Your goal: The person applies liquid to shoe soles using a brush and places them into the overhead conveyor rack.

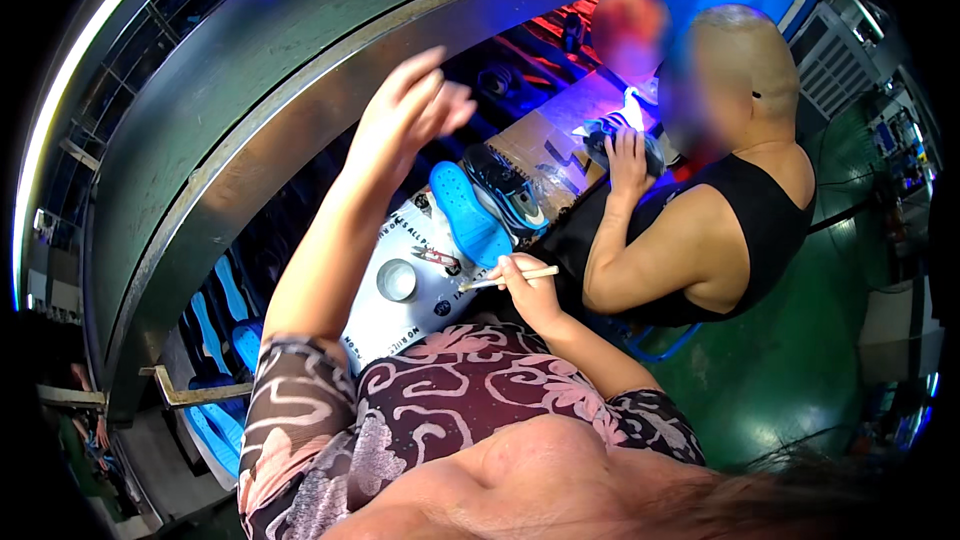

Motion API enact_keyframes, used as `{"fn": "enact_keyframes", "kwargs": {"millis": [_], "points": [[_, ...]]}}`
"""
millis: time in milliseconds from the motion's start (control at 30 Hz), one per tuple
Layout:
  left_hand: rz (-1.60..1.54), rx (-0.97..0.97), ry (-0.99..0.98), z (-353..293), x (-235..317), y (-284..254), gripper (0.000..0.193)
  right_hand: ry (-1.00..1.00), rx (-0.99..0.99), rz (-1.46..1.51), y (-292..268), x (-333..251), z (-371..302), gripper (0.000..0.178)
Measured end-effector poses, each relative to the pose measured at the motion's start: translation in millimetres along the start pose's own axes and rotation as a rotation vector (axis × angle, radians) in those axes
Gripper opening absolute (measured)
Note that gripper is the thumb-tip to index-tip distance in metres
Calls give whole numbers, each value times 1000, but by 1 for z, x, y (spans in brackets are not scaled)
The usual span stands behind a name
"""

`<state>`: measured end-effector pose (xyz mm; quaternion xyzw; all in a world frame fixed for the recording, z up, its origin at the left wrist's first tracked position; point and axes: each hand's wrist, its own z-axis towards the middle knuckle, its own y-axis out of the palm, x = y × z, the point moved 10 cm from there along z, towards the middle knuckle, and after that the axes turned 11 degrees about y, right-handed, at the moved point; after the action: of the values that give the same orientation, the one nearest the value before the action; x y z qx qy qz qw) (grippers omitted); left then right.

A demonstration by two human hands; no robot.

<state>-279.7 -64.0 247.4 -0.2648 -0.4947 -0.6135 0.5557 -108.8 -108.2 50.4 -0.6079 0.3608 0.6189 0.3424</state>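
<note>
My right hand (530, 288) is closed around the pale handle of a thin brush (543, 272), whose tip points left over the white printed sheet (380, 332). Raised toward the metal edge, my left hand (410, 105) is slightly blurred, fingers loosely bent and apart, with nothing visible in them. A bright blue shoe sole (466, 218) lies just beyond my right hand. Against it rests a dark shoe (505, 190) with light blue trim. On the sheet stand a round cup (397, 281) and, beside it, small snips with red handles (436, 258).
A long metal machine frame (270, 100) curves across the left and far side. More blue soles (215, 430) lie at the lower left. To the right a co-worker (705, 220) in a black sleeveless top holds a shoe (622, 145) over cardboard (545, 145).
</note>
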Motion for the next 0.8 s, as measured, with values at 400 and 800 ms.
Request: {"fn": "enact_keyframes", "kwargs": {"millis": [400,800], "points": [[1970,811,-393,-497,118,-261,45,60,-200,94,63,-14,-4,28],[994,1005,-575,-572,46,-304,27,166,-320,-109,95,-14,-2,31]]}}
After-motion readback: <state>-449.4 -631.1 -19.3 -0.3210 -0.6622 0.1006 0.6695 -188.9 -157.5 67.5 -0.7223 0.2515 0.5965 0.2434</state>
